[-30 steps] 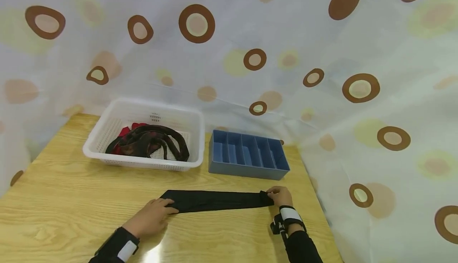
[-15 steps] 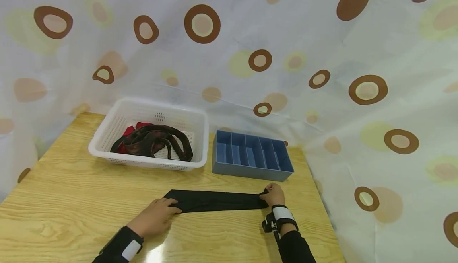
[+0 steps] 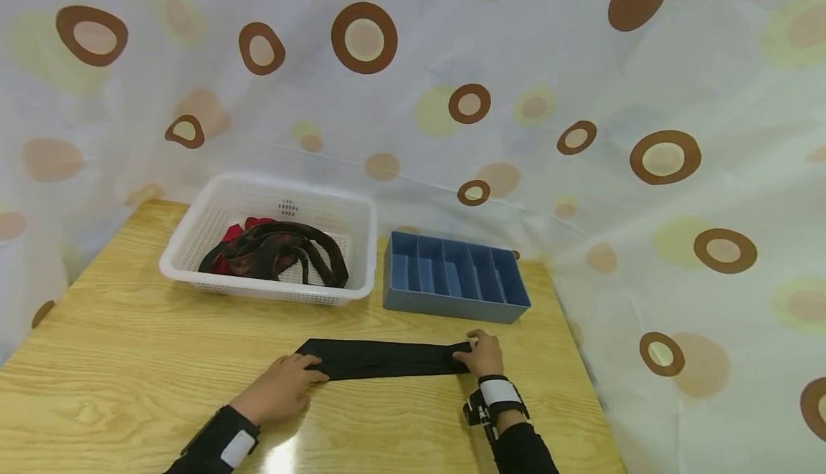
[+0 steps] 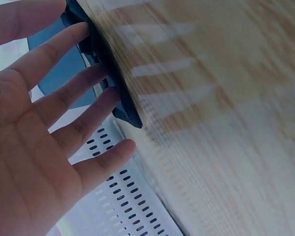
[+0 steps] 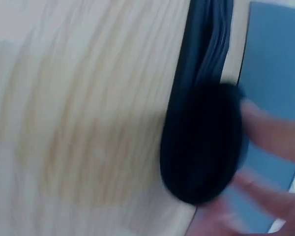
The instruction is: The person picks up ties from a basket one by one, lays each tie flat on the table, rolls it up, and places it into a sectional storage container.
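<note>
A black necktie (image 3: 390, 359) lies flat on the wooden table, its wide pointed end to the left. My left hand (image 3: 282, 390) rests fingertips on that wide end. In the left wrist view its fingers (image 4: 71, 83) are spread and nearly straight against the necktie's edge. At the narrow right end my right hand (image 3: 484, 356) holds the end between thumb and fingers. Up close in the right wrist view, this end is a rounded, blurred dark bundle, apparently rolled, with the right hand's fingers (image 5: 273, 135) at its side.
Behind the necktie stands a white perforated basket (image 3: 264, 289) with dark patterned and red fabric pieces (image 3: 277, 248) inside. To its right sits a blue-grey organizer box (image 3: 452, 305) with several narrow compartments. A patterned curtain (image 3: 413, 65) hangs along the back and right of the table.
My right hand has moved left along the necktie, bringing its bundled end with it, so the flat stretch is shorter. My left hand stays on the wide end. The head view shifted slightly.
</note>
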A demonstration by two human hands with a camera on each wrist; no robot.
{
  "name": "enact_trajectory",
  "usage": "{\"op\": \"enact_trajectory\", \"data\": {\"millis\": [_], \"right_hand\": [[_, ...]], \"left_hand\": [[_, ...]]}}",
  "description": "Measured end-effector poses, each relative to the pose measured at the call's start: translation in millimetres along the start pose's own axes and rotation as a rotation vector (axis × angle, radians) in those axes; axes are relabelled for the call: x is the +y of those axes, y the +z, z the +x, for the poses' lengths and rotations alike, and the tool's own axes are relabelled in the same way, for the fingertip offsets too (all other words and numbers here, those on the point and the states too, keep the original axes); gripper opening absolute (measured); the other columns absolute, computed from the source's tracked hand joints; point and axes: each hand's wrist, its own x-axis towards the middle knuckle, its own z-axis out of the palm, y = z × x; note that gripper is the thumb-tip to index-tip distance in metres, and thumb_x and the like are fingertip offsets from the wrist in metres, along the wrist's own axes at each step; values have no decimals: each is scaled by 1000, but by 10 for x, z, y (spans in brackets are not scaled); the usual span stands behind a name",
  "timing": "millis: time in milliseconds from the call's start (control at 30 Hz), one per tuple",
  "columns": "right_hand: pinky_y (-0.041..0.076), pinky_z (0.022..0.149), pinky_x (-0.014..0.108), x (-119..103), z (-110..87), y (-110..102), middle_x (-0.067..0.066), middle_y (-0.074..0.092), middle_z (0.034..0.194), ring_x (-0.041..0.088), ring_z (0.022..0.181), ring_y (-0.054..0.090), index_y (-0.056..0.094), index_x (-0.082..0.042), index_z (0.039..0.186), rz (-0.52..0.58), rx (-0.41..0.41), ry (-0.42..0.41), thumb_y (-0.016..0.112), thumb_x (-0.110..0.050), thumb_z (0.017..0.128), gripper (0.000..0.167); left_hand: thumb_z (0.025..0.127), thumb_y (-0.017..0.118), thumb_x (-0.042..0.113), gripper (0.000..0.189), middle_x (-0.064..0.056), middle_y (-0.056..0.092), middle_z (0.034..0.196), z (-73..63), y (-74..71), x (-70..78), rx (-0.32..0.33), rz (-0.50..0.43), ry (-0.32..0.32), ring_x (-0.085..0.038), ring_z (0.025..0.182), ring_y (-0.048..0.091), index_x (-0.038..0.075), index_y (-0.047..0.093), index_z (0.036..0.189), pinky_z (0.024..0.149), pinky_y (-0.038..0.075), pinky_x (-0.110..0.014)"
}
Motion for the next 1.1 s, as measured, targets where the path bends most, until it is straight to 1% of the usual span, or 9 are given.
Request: {"op": "enact_trajectory", "data": {"millis": [100, 200, 233, 400, 533, 667, 833, 933, 1100], "right_hand": [[46, 54, 34, 19, 27, -11, 17, 56, 69, 26, 60, 53, 57, 8, 76, 6, -70, 98, 75, -18, 79, 32], [27, 46, 25, 35, 64, -14, 0, 30, 51, 12, 45, 27, 34, -9, 55, 60, -103, 135, 75, -20, 78, 48], [22, 47, 25, 29, 75, -12, -3, 22, 51, 11, 46, 21, 27, -13, 57, 78, -89, 135, 75, -18, 77, 53], [30, 53, 28, -59, 101, 89, 3, 35, 64, 17, 58, 37, 37, -7, 72, 12, 69, 51, 75, -6, 72, 38], [38, 58, 34, -185, 46, 248, 9, 44, 74, 24, 67, 47, 42, -3, 79, -74, 176, -92, 76, 1, 68, 36], [41, 59, 34, -295, -43, 318, 10, 47, 76, 22, 67, 49, 49, -3, 78, -111, 168, -209, 80, -7, 69, 33], [44, 57, 30, -307, -73, 272, 11, 59, 75, 18, 64, 52, 65, -1, 78, -43, 108, -263, 73, -10, 79, 12], [51, 64, 36, -276, -63, 220, 19, 65, 88, 29, 76, 61, 67, 3, 94, 24, 57, -207, 73, -10, 79, 21], [53, 72, 42, -243, -46, 155, 29, 61, 104, 38, 89, 61, 56, 12, 112, 82, -93, -19, 75, -21, 79, 50]], "left_hand": [[79, 66, 4, 34, -19, 56, 125, -18, -18, 7, -7, 3, -1, -42, 115, 52, 8, 67, 114, 94, 40, -60], [79, 67, 4, 34, -18, 57, 123, -21, -22, 42, -28, 2, 5, -41, 112, 53, 10, 68, 112, 94, 41, -59], [79, 66, 4, 34, -17, 58, 122, -19, -18, 59, -36, 2, 11, -40, 111, 54, 11, 69, 112, 94, 41, -58], [79, 65, 4, 35, -14, 58, 117, 0, 37, 179, -86, -6, 54, -37, 107, 55, 16, 69, 112, 94, 42, -55], [79, 65, 5, 35, -11, 58, 115, 9, 83, 239, -86, -3, 52, -35, 105, 55, 18, 69, 112, 94, 42, -54], [79, 67, 5, 34, -8, 57, 110, 13, 93, 243, -70, 1, 40, -33, 102, 55, 18, 69, 110, 93, 42, -55], [81, 66, 6, 25, -9, 56, 105, -9, 64, 254, -38, 43, 31, -33, 98, 55, 12, 68, 104, 92, 43, -55], [80, 66, 5, 23, -13, 56, 112, 8, 58, 290, -2, 63, 37, -35, 105, 54, 9, 63, 103, 94, 42, -56], [84, 61, 7, 48, -16, 45, 142, 145, 117, 383, -42, 126, 114, -37, 129, 43, 11, 53, 131, 104, 35, -55]]}}
